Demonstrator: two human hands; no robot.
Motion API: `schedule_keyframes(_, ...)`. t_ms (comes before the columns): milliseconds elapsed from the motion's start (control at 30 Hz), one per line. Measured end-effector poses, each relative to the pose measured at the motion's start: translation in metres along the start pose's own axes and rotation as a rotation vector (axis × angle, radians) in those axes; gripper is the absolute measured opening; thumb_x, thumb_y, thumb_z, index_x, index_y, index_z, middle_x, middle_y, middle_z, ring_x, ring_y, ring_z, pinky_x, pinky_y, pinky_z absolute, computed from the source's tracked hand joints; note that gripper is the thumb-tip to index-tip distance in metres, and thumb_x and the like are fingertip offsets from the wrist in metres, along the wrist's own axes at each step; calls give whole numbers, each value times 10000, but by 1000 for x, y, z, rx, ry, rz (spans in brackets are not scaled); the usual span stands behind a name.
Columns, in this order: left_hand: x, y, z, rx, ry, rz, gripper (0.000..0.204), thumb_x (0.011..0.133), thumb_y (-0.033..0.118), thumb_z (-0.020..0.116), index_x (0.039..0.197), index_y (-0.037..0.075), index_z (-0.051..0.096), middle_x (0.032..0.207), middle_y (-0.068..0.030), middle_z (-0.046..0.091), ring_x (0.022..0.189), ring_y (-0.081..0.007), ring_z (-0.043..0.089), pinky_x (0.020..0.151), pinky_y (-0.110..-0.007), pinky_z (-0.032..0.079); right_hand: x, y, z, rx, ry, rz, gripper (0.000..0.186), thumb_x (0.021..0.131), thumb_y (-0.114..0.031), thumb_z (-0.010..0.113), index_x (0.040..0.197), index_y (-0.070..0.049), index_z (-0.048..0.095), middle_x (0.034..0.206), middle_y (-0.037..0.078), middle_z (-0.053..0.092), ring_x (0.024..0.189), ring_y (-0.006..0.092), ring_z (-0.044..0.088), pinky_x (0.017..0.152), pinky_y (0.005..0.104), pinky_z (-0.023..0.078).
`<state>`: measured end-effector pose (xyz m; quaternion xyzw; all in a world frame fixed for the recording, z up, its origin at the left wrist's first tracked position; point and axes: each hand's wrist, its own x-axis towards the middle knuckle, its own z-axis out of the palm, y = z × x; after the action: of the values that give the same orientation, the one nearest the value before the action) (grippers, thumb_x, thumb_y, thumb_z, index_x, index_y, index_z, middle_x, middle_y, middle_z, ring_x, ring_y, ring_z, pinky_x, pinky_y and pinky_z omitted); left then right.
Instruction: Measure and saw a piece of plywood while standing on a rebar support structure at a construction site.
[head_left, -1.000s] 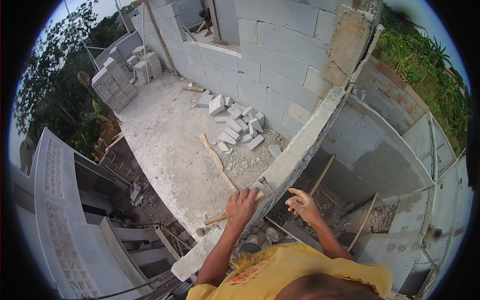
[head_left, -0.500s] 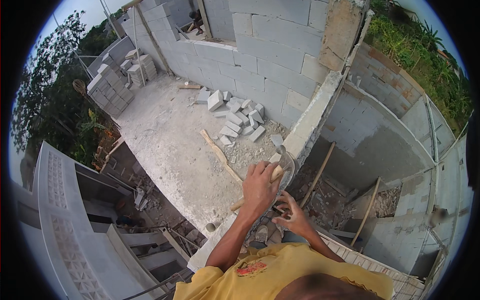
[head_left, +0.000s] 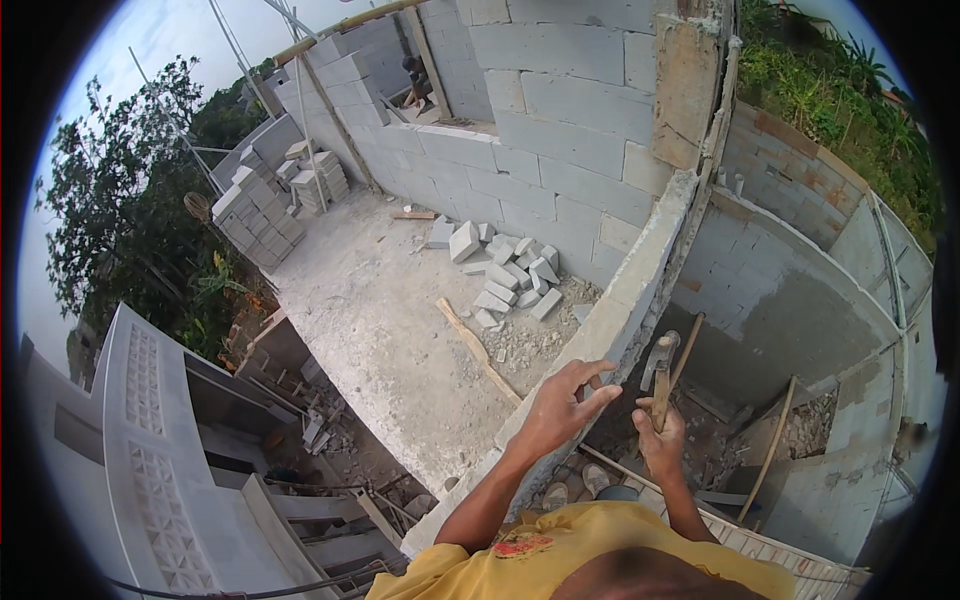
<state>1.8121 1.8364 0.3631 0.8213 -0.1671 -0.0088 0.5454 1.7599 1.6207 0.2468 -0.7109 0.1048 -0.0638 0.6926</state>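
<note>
My right hand, right of the concrete wall top, grips the wooden handle of a hammer, its metal head raised above the hand. My left hand is over the wall top, just left of the hammer, with fingers curved and thumb apart; whether it touches the concrete is unclear. A long rough wood strip lies on the dusty slab to the left. My shoes show below, beside the wall.
Loose grey blocks lie by the block wall; stacked blocks stand farther back. A person is beyond a wall opening. The slab's left edge drops to a debris-strewn lower level. Poles lean in the lower space at right.
The hammer has passed from my left hand into my right, which has lifted it upright to the right of the wall top. My left hand has let go of the handle.
</note>
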Motion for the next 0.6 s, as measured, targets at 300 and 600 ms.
schedule_keyframes(300, 0, 153, -171, 560, 768, 844, 637, 790, 202, 912, 1351, 65, 644, 1121, -30, 719, 598, 4, 322, 514, -161, 265, 3, -8, -37, 191, 101, 90, 296, 963, -308, 770, 1053, -51, 654, 673, -57, 524, 467, 13, 421, 413, 218, 324)
schedule_keyframes(600, 4, 191, -152, 820, 455, 1058, 625, 811, 240, 883, 1363, 75, 639, 1128, -39, 718, 639, -11, 351, 547, -178, 291, -9, -6, -47, 165, 107, 16, 263, 986, -265, 744, 1071, -33, 654, 698, -36, 557, 457, 18, 432, 399, 216, 331)
